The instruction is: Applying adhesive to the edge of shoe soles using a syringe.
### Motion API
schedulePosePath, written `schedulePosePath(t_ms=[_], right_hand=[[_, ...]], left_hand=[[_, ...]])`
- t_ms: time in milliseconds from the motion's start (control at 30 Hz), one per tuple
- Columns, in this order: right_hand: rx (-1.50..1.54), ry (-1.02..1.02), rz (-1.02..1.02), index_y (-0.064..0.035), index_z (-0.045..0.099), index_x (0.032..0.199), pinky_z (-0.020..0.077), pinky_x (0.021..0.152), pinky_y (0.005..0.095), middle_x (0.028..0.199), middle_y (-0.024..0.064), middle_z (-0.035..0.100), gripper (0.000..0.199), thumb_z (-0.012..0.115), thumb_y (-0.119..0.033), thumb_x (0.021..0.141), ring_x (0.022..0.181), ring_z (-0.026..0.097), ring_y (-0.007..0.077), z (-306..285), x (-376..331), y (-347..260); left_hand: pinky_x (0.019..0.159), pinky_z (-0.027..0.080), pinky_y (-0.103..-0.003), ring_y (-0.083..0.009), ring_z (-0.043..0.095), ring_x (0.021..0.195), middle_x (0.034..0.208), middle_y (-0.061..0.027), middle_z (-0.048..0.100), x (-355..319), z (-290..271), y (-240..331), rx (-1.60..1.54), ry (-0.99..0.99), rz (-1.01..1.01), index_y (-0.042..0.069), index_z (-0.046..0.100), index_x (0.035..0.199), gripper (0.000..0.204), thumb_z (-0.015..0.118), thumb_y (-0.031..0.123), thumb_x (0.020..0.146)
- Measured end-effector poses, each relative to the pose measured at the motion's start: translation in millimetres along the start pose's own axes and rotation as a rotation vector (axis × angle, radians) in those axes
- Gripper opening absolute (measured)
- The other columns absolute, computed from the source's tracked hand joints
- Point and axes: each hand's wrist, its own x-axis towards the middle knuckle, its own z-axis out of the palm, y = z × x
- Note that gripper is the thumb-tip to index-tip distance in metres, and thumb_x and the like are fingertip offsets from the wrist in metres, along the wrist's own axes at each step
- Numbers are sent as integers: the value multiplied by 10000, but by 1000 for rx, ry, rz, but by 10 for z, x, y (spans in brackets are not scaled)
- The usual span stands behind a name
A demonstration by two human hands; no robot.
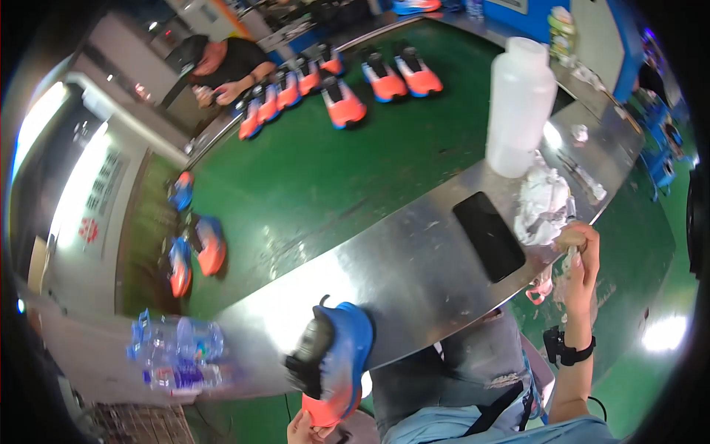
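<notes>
At the lower edge, my left hand (302, 428) grips a blue and orange sports shoe (344, 355) by its toe. The shoe has a black collar and laces, and its heel end rests over the near edge of the metal counter (414, 266). Out to the right, my right hand (583, 255) has its fingers bent together beside a crumpled white cloth (543, 203). Something small and pale shows at those fingers, too blurred to name. A black phone (489, 235) lies on the counter left of that hand.
A large white plastic bottle (520, 107) stands behind the cloth. Clear water bottles (177, 351) lie at the counter's left end. Beyond runs a green conveyor belt (318, 177) carrying several similar shoes (344, 103). Across it, another person (222, 70) works with both hands.
</notes>
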Motion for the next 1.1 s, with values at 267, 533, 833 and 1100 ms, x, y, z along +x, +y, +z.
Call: schedulePosePath(t_ms=[267,533,833,1100], right_hand=[[75,147,101,10,452,1174,476,689,316,944,90,536,302,379,-180,951,789,544,160,257,-15,-73],[647,-35,-59,-73,500,1152,475,575,332,864,105,513,484,354,-476,929,650,511,214,528,-267,-1252],[1292,-587,131,-157,705,859,541,420,411,832,167,555,287,508,-359,908,468,582,349,759,-175,-1576],[1375,-642,90,-164,706,818,551,453,409,814,159,552,302,478,-331,924,444,563,355,945,-32,-1432]], left_hand=[[862,468,-323,-204,582,974,1084,-142,584,494,135,253,102,122,684,-61,472,1231,407,541,108,867],[815,485,-327,-260,621,938,981,-171,613,833,1550,947,425,-598,1423,-69,506,1158,555,732,215,738],[766,516,-330,-259,646,869,963,-185,623,736,2088,969,425,-903,1510,-74,474,1144,770,836,296,575],[732,534,-375,-296,642,835,947,-204,596,820,2172,1016,539,-983,1658,-90,496,1070,829,759,561,629]])
